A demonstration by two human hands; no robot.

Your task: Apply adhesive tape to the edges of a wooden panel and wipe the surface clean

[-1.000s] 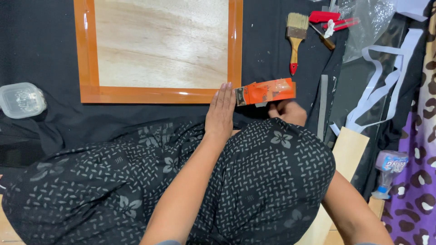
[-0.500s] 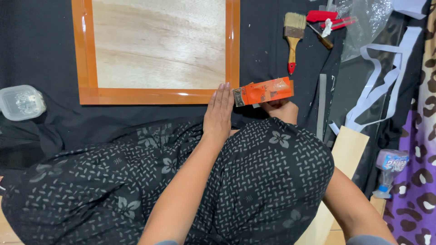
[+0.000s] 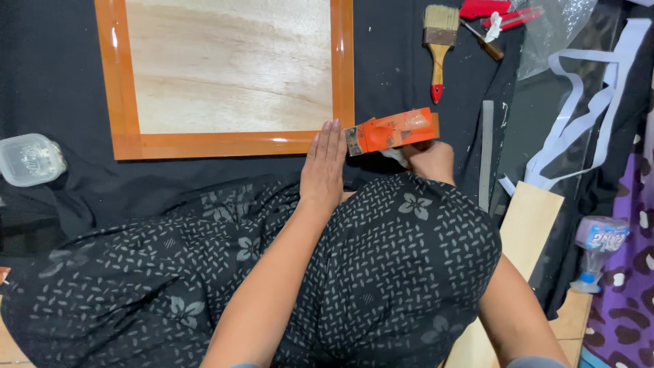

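At the lower right corner of the orange-taped wooden board (image 3: 231,75), your left hand (image 3: 324,167) lies flat, fingers straight and released, fingertips touching the tape border. Just to its right, your right hand (image 3: 428,158) grasps the orange tape dispenser (image 3: 390,131) from below. The dispenser's long axis runs left to right, its metal cutting end nearly touching your left fingertips. You have one board, one dispenser, one paintbrush (image 3: 439,48) further up and one lidded plastic tub (image 3: 28,158) far left.

left hand (image 3: 324,167) flat, fingers extended forward, right hand (image 3: 428,159) curled, partly hidden
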